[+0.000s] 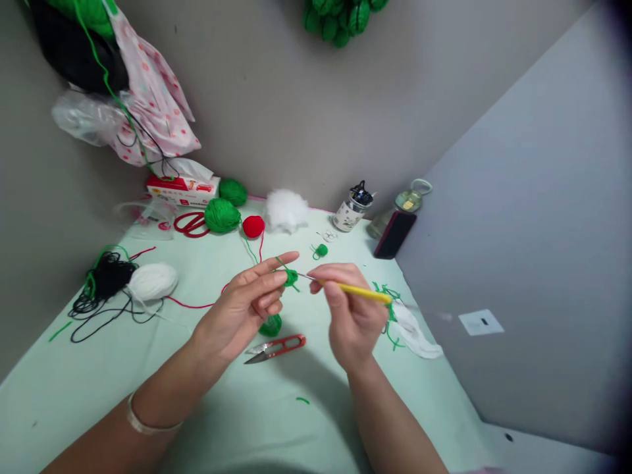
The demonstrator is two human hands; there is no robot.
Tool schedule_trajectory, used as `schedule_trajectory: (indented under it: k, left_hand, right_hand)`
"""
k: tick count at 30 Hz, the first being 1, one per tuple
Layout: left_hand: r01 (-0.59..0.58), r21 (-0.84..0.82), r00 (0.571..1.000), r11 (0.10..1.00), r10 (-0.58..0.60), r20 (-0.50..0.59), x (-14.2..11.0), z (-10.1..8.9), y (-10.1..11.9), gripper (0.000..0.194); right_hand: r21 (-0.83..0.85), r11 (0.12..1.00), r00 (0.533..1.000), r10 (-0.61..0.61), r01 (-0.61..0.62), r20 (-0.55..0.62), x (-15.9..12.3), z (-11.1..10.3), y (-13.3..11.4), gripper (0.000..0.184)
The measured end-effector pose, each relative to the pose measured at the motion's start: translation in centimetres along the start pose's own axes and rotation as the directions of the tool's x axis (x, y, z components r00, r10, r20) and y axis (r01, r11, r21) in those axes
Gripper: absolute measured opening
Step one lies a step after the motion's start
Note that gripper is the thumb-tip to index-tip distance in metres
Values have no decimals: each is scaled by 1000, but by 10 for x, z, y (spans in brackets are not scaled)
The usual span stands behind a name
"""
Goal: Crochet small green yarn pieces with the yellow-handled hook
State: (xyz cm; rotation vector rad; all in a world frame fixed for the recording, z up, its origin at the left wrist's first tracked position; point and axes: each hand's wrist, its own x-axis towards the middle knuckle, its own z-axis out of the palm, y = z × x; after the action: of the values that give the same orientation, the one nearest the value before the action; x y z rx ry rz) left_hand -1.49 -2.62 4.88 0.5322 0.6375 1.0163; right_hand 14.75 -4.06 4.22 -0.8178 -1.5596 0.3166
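Note:
My left hand point(247, 299) pinches a small green crochet piece point(291, 278) between thumb and fingers, its index finger stretched out with green yarn running over it. In my right hand point(353, 316) is a crochet hook with a yellow handle point(365, 291), held like a pen. The hook's thin metal shaft points left and its tip meets the green piece; the exact stitch is too small to make out. Below my left hand lies a green yarn bundle point(270, 325), partly hidden by the fingers. Red-handled thread snips point(276, 349) rest on the table just under it.
Along the back stand a tissue box point(182, 192), green yarn balls point(222, 216), a red ball point(253, 226), white stuffing point(286, 210), a pen cup point(351, 209) and a phone point(395, 234). Black yarn point(106, 280) and white yarn point(153, 282) lie left; green scraps point(390, 293) lie right.

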Motion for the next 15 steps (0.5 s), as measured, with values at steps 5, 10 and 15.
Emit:
schedule_trajectory:
  k: [5,10,15]
  left_hand:
    - [-115,125,993,985,115,8,-4,3,-1,37]
    - [-192,209,980,959,199,-13,-6,8,-7,35]
    - [-136,68,990,988,139,-41,-4,6,-9,40]
  right_hand:
    - [387,865,943,329,-320,45,5,3,0,18]
    - [241,943,974,225,-228,37,0,10,0,22]
    - [-67,997,997,-28,33,79,-11,9,5,40]
